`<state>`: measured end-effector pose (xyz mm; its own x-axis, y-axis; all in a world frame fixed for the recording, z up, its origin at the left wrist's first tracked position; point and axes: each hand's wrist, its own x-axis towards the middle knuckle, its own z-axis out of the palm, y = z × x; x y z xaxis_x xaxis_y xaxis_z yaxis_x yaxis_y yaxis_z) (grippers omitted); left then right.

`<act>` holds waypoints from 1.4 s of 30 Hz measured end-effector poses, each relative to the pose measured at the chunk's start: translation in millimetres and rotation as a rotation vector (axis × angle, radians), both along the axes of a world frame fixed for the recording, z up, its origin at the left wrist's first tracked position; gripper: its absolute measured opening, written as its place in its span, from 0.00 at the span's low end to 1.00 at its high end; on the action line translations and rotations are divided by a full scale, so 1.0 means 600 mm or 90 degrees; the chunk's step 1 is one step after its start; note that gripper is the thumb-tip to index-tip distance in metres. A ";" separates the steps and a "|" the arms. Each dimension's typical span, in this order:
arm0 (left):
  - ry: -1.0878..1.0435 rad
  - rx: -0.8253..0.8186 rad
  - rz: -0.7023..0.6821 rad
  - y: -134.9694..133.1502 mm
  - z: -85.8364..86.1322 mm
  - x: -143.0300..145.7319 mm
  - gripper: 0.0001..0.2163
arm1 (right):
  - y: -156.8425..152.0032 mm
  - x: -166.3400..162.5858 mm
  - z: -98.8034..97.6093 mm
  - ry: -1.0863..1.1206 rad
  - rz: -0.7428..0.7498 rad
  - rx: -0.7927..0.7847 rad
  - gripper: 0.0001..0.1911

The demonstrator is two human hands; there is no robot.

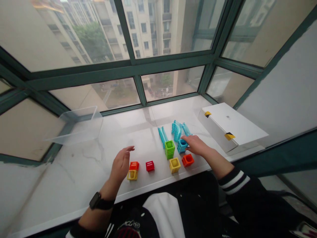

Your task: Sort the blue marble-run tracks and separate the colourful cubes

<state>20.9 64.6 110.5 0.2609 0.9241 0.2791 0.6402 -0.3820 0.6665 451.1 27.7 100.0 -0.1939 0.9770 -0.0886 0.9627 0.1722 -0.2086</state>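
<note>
Fingers together, the right hand (pixel 195 145) is touching a blue block (pixel 182 146); the spread left hand (pixel 121 164) is hovering near a red block (pixel 134 166).

The right hand (pixel 195 145) is hiding the end of a blue track piece (pixel 186 129), and the picture's lower edge cuts off the black jacket (pixel 260 205).

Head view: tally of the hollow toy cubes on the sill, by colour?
Red cube: 1
Orange cubes: 2
Yellow cubes: 2
Green cube: 1
Blue cube: 1
Total: 7
</note>
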 end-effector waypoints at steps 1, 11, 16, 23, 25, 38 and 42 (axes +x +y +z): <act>0.013 -0.016 0.014 -0.006 -0.018 -0.022 0.26 | 0.000 0.000 -0.002 -0.002 -0.001 0.001 0.31; 0.018 -0.086 0.108 -0.064 -0.094 -0.118 0.23 | -0.004 0.012 -0.020 0.004 -0.008 0.021 0.41; 0.033 -0.096 0.086 -0.069 -0.116 -0.119 0.20 | -0.027 0.022 -0.001 0.003 -0.033 0.037 0.46; 0.001 -0.149 0.079 -0.079 -0.174 -0.086 0.23 | -0.073 -0.052 0.081 0.152 -0.110 0.352 0.30; 0.019 -0.153 0.094 -0.081 -0.186 -0.073 0.24 | -0.087 -0.111 0.097 0.241 -0.104 0.462 0.22; 0.173 -0.122 0.076 -0.083 -0.189 -0.039 0.16 | -0.115 -0.390 -0.048 0.163 0.127 -0.007 0.30; 0.189 -0.135 0.077 -0.084 -0.185 -0.037 0.16 | -0.106 -0.383 -0.082 0.100 0.081 -0.048 0.33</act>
<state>-1.2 14.4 -0.2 0.1864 0.9824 0.0071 0.8491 -0.1647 0.5019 221.5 -35.6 50.5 -0.3332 0.9352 -0.1197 0.8885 0.2689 -0.3718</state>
